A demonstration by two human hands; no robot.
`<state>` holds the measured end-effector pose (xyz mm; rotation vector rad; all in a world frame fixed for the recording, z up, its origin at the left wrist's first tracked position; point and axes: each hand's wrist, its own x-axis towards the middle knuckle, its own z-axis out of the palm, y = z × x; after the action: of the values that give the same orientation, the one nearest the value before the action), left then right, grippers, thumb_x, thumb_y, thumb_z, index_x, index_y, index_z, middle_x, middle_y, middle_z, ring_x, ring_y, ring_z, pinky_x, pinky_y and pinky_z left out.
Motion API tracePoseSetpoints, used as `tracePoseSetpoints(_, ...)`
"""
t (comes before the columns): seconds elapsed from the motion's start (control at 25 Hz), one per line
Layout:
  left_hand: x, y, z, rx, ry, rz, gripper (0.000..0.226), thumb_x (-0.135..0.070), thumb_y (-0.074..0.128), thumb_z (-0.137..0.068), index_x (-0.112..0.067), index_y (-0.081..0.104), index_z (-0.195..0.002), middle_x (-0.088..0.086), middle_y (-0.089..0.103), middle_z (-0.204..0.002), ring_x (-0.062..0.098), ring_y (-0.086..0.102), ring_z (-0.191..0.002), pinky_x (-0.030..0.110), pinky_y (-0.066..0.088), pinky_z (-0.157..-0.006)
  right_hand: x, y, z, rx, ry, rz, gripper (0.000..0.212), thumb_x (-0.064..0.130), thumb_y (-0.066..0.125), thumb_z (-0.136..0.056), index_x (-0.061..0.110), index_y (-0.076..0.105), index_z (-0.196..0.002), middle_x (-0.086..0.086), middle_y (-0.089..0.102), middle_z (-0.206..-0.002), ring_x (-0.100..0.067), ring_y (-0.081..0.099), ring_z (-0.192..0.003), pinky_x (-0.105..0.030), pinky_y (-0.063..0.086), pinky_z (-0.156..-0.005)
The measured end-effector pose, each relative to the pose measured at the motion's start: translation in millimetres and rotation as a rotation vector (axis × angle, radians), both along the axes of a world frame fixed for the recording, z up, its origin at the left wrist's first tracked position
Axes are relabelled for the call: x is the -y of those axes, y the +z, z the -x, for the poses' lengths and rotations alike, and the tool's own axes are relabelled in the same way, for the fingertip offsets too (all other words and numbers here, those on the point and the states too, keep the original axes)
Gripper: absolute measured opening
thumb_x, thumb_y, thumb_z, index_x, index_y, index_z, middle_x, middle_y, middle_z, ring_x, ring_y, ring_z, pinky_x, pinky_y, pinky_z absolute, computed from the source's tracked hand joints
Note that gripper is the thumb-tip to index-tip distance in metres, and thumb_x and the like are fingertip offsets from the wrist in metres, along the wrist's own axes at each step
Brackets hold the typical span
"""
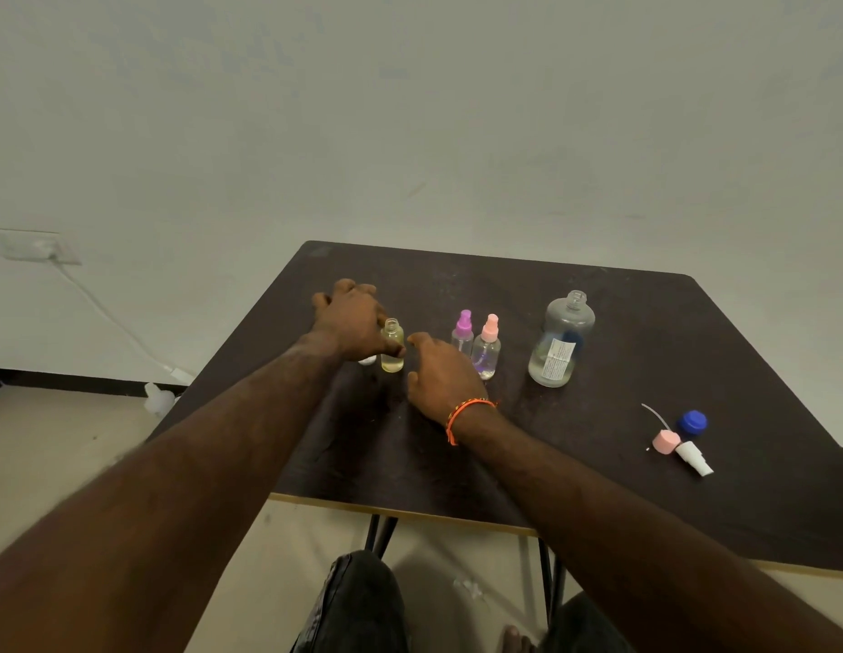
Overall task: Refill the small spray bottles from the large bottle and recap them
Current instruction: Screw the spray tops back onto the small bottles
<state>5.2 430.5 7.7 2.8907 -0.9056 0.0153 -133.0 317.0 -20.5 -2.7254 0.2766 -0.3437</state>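
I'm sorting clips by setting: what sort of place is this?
Probably a bare room at home: a plain wall, a small dark table and a wall socket with a trailing cable.

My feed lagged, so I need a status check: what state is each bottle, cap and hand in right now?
Uncapped small bottle: upright, open, some yellowish liquid, left hand's thumb on it.
Purple-capped bottle: upright, capped.
Pink-capped bottle: upright, capped.
Large bottle: upright, uncapped, partly full.
Blue cap: off, on table.
Pink spray top: off, lying flat.
Left hand: beside the uncapped small bottle.
Right hand: open, empty.
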Motion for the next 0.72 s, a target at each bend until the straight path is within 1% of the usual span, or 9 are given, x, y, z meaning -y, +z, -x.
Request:
tracePoseSetpoints(0.16, -6, -6, 31, 0.029, -0.044, 0.067, 0.054, -0.074, 0.077, -0.069, -0.035, 0.080, -0.107, 0.000, 0.038, -0.163, 0.027, 0.016, -0.153, 0.053, 0.021, -0.110, -1, 0, 30, 0.054, -0.067, 0.085, 0.029, 0.022, 0.056, -0.092, 0.021, 0.056, -0.121, -0.002, 0.067, -0.107, -0.026, 0.065, -0.092, -0.041, 0.056, -0.072)
tracePoseSetpoints(0.28, -4, -12, 61, 0.024, -0.107, 0.118, 0.052, -0.074, 0.078, -0.069, -0.033, 0.081, -0.101, -0.002, 0.038, -0.163, 0.026, 0.014, -0.155, 0.054, 0.018, -0.113, 3, 3, 57, 0.083, -0.116, 0.115, 0.025, 0.027, 0.057, -0.093, 0.023, 0.058, -0.117, -0.002, 0.067, -0.106, -0.028, 0.066, -0.093, -0.042, 0.056, -0.074)
tracePoseSetpoints(0.4, 7, -19, 93, 0.026, -0.165, 0.164, 0.050, -0.072, 0.078, -0.072, -0.033, 0.081, -0.104, -0.004, 0.040, -0.162, 0.025, 0.016, -0.154, 0.056, 0.016, -0.115, 13, 6, 82, 0.060, -0.144, 0.135, 0.025, 0.030, 0.059, -0.092, 0.023, 0.061, -0.116, -0.003, 0.068, -0.107, -0.028, 0.066, -0.096, -0.042, 0.056, -0.077)
tracePoseSetpoints(0.56, 30, -27, 130, 0.020, -0.244, 0.227, 0.048, -0.070, 0.075, -0.077, -0.032, 0.081, -0.107, -0.004, 0.044, -0.160, 0.025, 0.020, -0.151, 0.053, 0.021, -0.114, 36, 6, 117, 0.053, -0.189, 0.170, 0.024, 0.030, 0.061, -0.091, 0.022, 0.063, -0.113, -0.002, 0.068, -0.105, -0.024, 0.065, -0.094, -0.040, 0.056, -0.077)
tracePoseSetpoints(0.64, 43, -30, 144, 0.015, -0.263, 0.252, 0.053, -0.070, 0.074, -0.078, -0.032, 0.078, -0.114, -0.004, 0.044, -0.159, 0.024, 0.024, -0.149, 0.052, 0.023, -0.112, 53, 6, 133, 0.049, -0.231, 0.200, 0.024, 0.029, 0.061, -0.092, 0.021, 0.064, -0.115, -0.003, 0.068, -0.108, -0.025, 0.065, -0.097, -0.042, 0.057, -0.079)
tracePoseSetpoints(0.72, 56, -33, 155, 0.003, -0.262, 0.284, 0.061, -0.072, 0.074, -0.077, -0.032, 0.074, -0.122, -0.004, 0.050, -0.153, 0.023, 0.030, -0.144, 0.051, 0.026, -0.109, 76, 8, 147, 0.029, -0.290, 0.257, 0.026, 0.026, 0.057, -0.092, 0.022, 0.065, -0.116, -0.004, 0.070, -0.109, -0.027, 0.063, -0.101, -0.044, 0.057, -0.081)
